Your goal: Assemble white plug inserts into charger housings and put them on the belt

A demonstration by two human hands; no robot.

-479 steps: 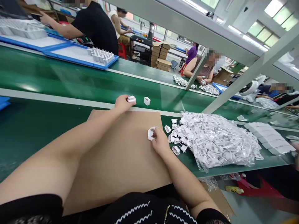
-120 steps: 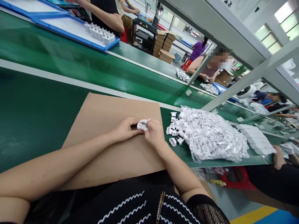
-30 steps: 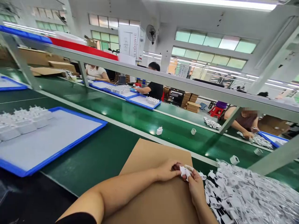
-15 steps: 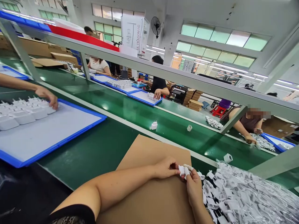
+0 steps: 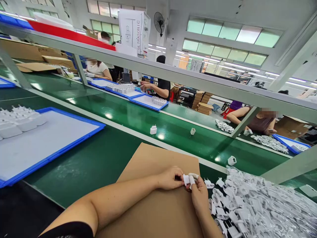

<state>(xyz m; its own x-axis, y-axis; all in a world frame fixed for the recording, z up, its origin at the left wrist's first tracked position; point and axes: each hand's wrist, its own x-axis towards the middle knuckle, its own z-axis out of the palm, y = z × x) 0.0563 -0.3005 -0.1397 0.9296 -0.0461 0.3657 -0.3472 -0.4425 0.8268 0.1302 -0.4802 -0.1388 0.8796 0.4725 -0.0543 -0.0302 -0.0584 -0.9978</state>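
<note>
Over the brown cardboard sheet, my left hand pinches one side of a small white plastic charger part. My right hand grips the same part from the other side, its thumb and index finger in pale finger covers. The fingers hide much of the part, so its exact shape cannot be made out. Close to the right of my right hand lies a large heap of loose white plug pieces, partly under clear plastic film.
A blue-rimmed tray with rows of white plug chargers lies left. A white plug charger and white housings sit on the green belt. A grey rail crosses above; co-workers sit beyond.
The view has shifted slightly, so most things sit further left. A co-worker's hand has left the tray at left. Across the belt, another's hand has lifted off a tray. My hands keep their hold.
</note>
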